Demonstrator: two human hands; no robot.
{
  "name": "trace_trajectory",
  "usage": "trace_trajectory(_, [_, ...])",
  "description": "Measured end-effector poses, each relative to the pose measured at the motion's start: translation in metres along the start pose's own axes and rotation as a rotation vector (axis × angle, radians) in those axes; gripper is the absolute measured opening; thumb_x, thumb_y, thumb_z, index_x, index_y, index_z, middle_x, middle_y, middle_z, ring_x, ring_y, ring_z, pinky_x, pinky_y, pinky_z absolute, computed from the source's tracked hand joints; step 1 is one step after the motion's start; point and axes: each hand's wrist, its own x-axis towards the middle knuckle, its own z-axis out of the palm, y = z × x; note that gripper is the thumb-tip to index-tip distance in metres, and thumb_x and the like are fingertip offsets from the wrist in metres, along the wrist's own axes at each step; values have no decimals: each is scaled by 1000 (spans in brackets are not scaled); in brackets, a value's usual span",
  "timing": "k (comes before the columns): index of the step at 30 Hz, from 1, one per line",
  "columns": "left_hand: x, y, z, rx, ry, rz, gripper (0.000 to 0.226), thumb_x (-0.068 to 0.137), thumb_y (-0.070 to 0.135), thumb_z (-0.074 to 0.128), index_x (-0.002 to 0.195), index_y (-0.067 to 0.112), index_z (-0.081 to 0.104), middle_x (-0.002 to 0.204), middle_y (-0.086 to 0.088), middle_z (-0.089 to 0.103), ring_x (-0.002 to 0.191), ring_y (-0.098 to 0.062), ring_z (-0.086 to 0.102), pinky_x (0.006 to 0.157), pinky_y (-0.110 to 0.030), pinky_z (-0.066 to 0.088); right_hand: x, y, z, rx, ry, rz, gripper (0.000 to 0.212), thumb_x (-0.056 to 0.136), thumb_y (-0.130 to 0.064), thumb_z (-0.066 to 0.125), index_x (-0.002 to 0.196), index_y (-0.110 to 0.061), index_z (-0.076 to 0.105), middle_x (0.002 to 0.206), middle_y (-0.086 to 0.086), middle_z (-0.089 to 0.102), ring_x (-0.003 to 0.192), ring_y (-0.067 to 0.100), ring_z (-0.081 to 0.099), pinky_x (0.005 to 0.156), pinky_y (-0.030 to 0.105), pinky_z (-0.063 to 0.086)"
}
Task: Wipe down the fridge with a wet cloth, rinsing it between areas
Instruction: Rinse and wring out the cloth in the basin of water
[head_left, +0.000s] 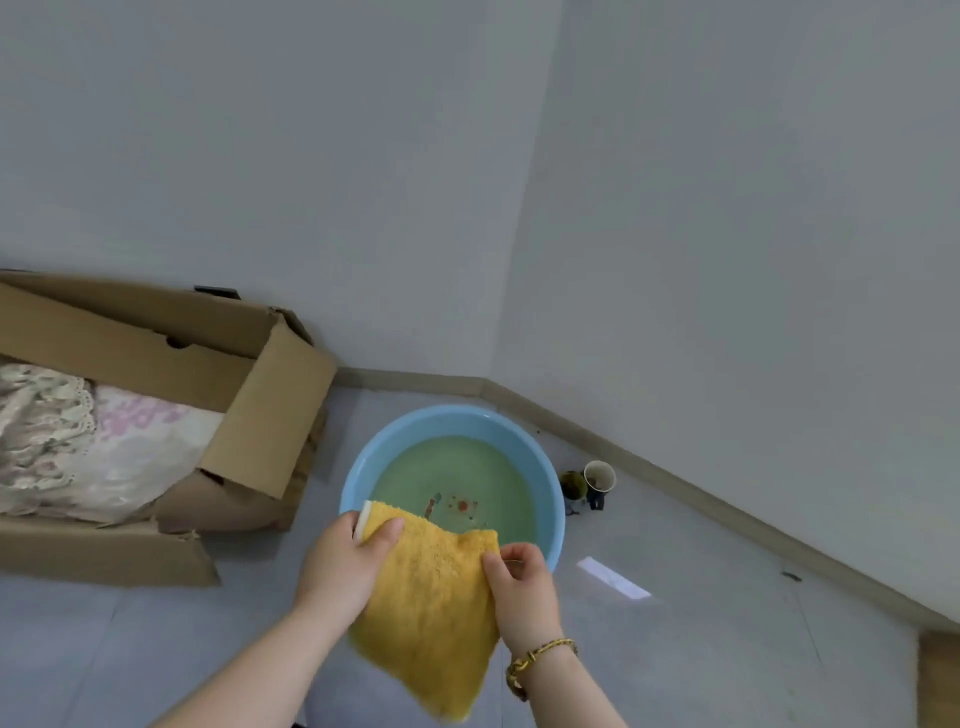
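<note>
yellow cloth (434, 608): held spread over blue basin (363, 470) of water; left hand (347, 558) and right hand (519, 584) each pinching a top corner.

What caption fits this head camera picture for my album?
The left hand and right hand hold a yellow cloth at a blue basin of water.

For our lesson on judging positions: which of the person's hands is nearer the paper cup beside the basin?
Right. The right hand pinches the cloth on the side towards the cup; the left hand grips the cloth's other corner, farther from it.
</note>
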Motion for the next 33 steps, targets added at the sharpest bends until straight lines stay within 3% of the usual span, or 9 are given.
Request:
trace_trajectory(2, [38,-39,21,15,-6,-68,26,88,31,55,74,9,54,71,-7,57,65,-20,52,57,-29,37,40,29,27,7,11,44,4,92,-20,52,91,-18,49,86,-2,54,73,8,50,62,19,42])
trace_trajectory(5, [85,-81,51,-210,-78,-274,30,88,35,54,93,5,56,98,-12,62,97,-32,58,85,-37,45,96,58,51,66,44,106,17,89,-19,57,105,-15,51,93,2,57,85,17,55,79,29,46])
trace_trajectory(8, [136,-118,85,-391,-232,-407,33,85,32,61,104,5,57,105,-11,62,105,-31,58,92,-39,46,159,90,74,27,64,68,31,87,-19,59,117,-12,52,103,9,55,91,21,53,79,27,41])
trace_trajectory(11, [179,-145,119,-432,-298,-331,13,79,8,67,90,5,61,88,-14,67,79,-26,64,75,-35,52,212,113,85,71,117,45,37,88,-18,58,123,-9,50,105,7,49,93,19,47,82,25,36])
trace_trajectory(14, [221,-170,154,-377,-261,-243,17,75,1,69,87,8,59,84,-11,65,82,-28,63,79,-38,51,255,136,93,70,126,14,48,86,-16,61,130,-8,43,114,9,49,100,22,49,88,27,36])
trace_trajectory(18, [265,-205,186,-258,-269,-227,27,73,3,72,97,-1,61,98,-18,66,93,-31,63,88,-41,50,296,165,102,-163,135,-27,56,85,-18,63,135,-7,39,133,12,49,120,26,48,96,29,38])
trace_trajectory(26, [288,-216,207,143,-224,-129,41,81,23,67,113,1,53,110,-14,60,94,-27,58,80,-30,47,329,174,114,-694,154,21,26,95,-26,42,112,-9,53,116,9,60,103,25,57,80,26,43])
trace_trajectory(29, [286,-214,213,73,-211,-111,43,86,23,60,120,0,48,113,-15,58,88,-25,51,79,-29,42,329,175,118,-622,78,79,29,98,-25,33,110,-6,52,111,15,59,90,23,51,85,26,43])
trace_trajectory(33, [275,-198,220,-195,-221,-111,44,89,31,54,119,-1,51,117,-16,58,103,-30,55,88,-33,42,322,161,121,-224,101,21,40,94,-21,43,131,-6,45,127,14,54,114,28,53,93,29,41])
